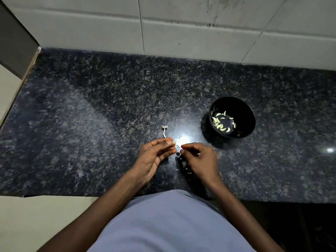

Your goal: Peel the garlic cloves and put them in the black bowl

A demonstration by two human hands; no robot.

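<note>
Our left hand (156,151) pinches 1 garlic clove (174,142), small, light, likely slippery; our right hand (198,157) pinches papery skin.

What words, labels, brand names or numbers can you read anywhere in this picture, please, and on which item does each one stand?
None: no readable text shows in the head view.
The black bowl is plain, with no label or brand.
The granite counter and wall tiles carry only speckles and smudges.
The garlic clove in the left hand and the right hand bear no writing.
</note>
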